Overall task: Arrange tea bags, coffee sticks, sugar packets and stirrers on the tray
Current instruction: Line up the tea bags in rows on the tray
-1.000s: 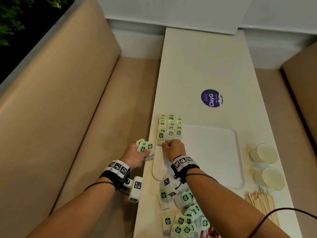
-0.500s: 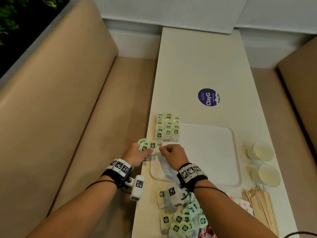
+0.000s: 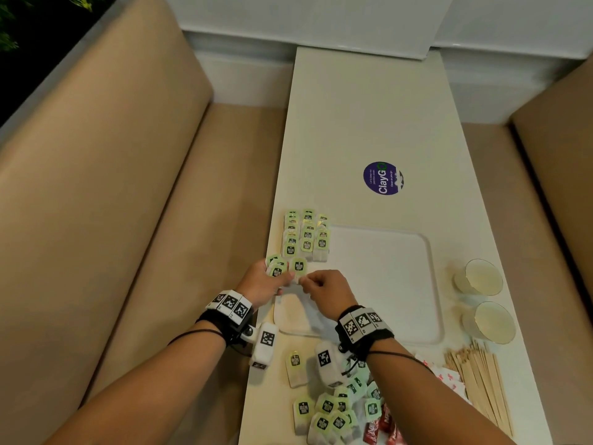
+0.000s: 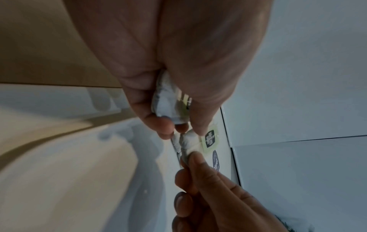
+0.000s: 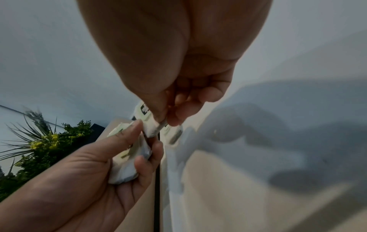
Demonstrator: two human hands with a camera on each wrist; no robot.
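- Tea bag (image 3: 298, 268) with its green tag sits between the 2 hands, just left of centre in the head view, above the tray's near-left corner; the right hand (image 3: 327, 292) pinches its white pouch between thumb and fingertip, as the right wrist view also shows.
- Left hand (image 3: 261, 285) grips a small bunch of further tea bags (image 3: 275, 268), fingers curled round the pouches, tags fanned upward.
- Rows of tea bags (image 3: 306, 234) already lie in 3 short columns at the tray's far-left corner, overlapping one another.
- Step in hand, as I judge it: drawing 1 bag out of the left hand's bunch to add to those rows. The next move calls for freeing it from the bunch without dragging its neighbours, then laying it at the near end of a column, tag up.
- Tray (image 3: 401, 284) is white with a raised rim, and most of its floor is bare; the tea bags are well started, the other items not yet placed.
- Loose pile of tea bags (image 3: 333, 409) lies at the bottom centre of the frame, with red sachets (image 3: 382, 428) beside it; whether these are coffee sticks I cannot tell.
- Stirrers (image 3: 481, 383), pale wooden sticks, lie in a heap at lower right, with red-and-white packets (image 3: 449, 379) just left of them.
- 2 paper cups (image 3: 479, 277) stand right of the tray.
- Table (image 3: 369, 107) is long and cream-white, bearing a round purple sticker (image 3: 383, 178); tan benches (image 3: 112, 187) flank it, and a pale wall closes the far end.
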